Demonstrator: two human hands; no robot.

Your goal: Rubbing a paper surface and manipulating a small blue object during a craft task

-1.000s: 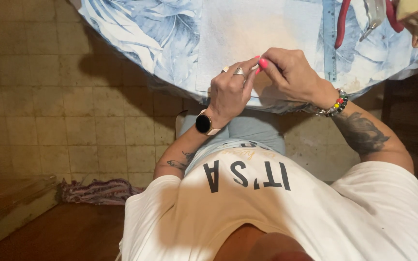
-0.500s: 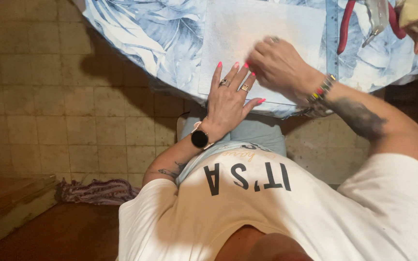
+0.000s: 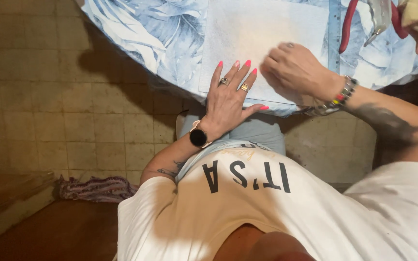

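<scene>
My left hand (image 3: 228, 99) flat, fingers spread, pressing near edge of white sheet (image 3: 262, 34), gripping nothing. My right hand (image 3: 296, 72) at its 3 o'clock, fingers curled on same sheet; cannot tell if pinching anything. Sheet lies on leaf-print tablecloth (image 3: 141, 34), long axis 9-to-3. Red-handled pliers (image 3: 347, 26) at 1 o'clock, nearer right hand.

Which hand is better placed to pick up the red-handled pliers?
Right. The right hand rests on the white sheet nearer the pliers; the left hand lies flat farther away.
</scene>
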